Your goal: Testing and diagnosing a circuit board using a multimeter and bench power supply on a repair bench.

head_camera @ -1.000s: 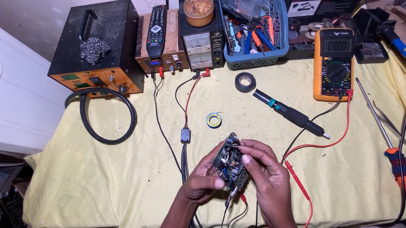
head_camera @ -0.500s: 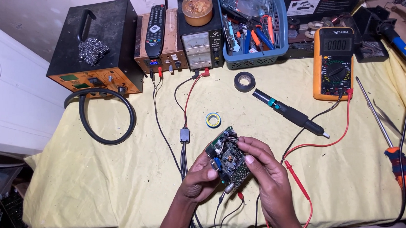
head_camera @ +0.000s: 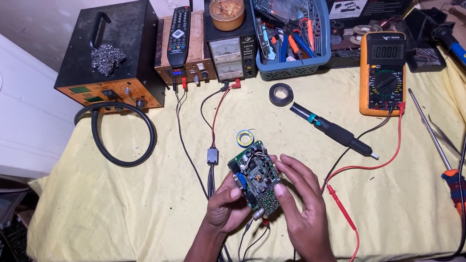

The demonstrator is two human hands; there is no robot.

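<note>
Far to the left of the fingers, a black and orange rework station [head_camera: 110, 54] is sitting at the cloth's back edge, a wad of steel wool [head_camera: 107, 59] on its lid and a black hose [head_camera: 120, 135] looping in front of it. Nearer, a remote control [head_camera: 178, 35] is lying on a wooden box [head_camera: 186, 49], and a bench power supply [head_camera: 230, 51] is feeding red and black leads [head_camera: 212, 120] down toward the hands.

The left hand [head_camera: 229, 206] is cupping a green circuit board [head_camera: 256, 175] from below and from its left side, thumb pressing on the near left corner, the other fingers curled under and hidden. The right hand [head_camera: 300, 203] is closing on the board's right edge, thumb on the near end and fingers [head_camera: 293, 166] slightly spread along the far right side. The board is being held between both hands above the yellow cloth [head_camera: 111, 214], tilted, its long axis running from near right to far left. Both hands are in contact; neither is nearer.

Just beyond the fingertips a small yellow tape roll [head_camera: 245, 138] is lying. To the right, well apart, a black tape roll [head_camera: 281, 94], a soldering iron [head_camera: 332, 130], an orange multimeter [head_camera: 386, 74] with a red probe [head_camera: 341, 207], and a screwdriver [head_camera: 446, 159] are resting.
</note>
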